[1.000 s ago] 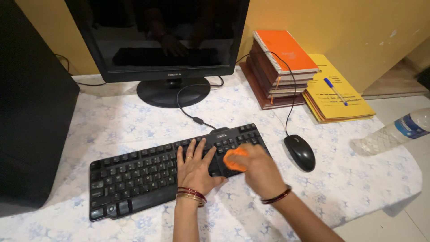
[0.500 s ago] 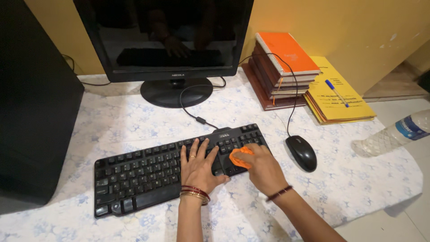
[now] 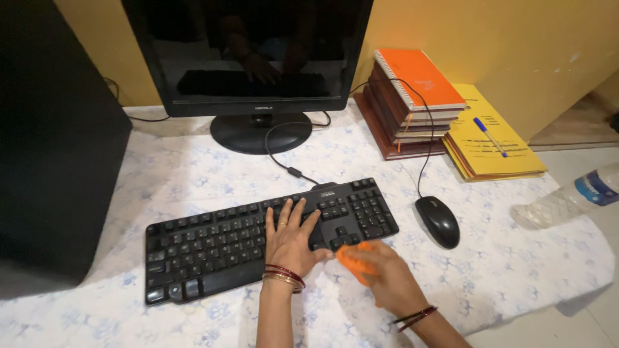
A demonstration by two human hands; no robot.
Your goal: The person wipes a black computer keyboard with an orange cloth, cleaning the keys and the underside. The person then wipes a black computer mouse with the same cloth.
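A black keyboard (image 3: 213, 245) lies on a table covered with a white, blue-flowered cloth (image 3: 516, 270). My left hand (image 3: 291, 240) rests flat on the keys near the middle-right of the keyboard, fingers spread. My right hand (image 3: 383, 277) is closed around an orange cloth (image 3: 353, 259), which sits at the keyboard's front right edge, just below the arrow keys.
A black monitor (image 3: 248, 55) stands behind the keyboard, a dark computer tower (image 3: 55, 142) at left. A black wired mouse (image 3: 438, 221) lies right of the keyboard. Stacked notebooks (image 3: 412, 96), yellow folders with a blue pen (image 3: 493, 138) and a lying plastic bottle (image 3: 567, 196) sit farther right.
My right hand has slid the orange cloth down from the keys on the keyboard's right part to its front edge. My left hand stays on the keys.
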